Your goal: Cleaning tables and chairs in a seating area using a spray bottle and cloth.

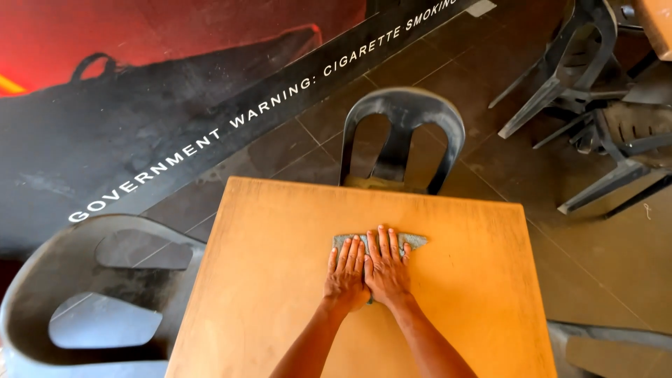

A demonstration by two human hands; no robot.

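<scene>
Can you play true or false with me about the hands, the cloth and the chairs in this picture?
1. Both hands, left hand and right hand, lie flat on a grey cloth. True.
2. The cloth is on the floor. False: it lies on the orange table.
3. A dark chair stands at the table's far side. True.
4. The hands are far apart. False: they are side by side, touching.
5. A cup sits on the table. False: only the cloth and hands show there.
</scene>
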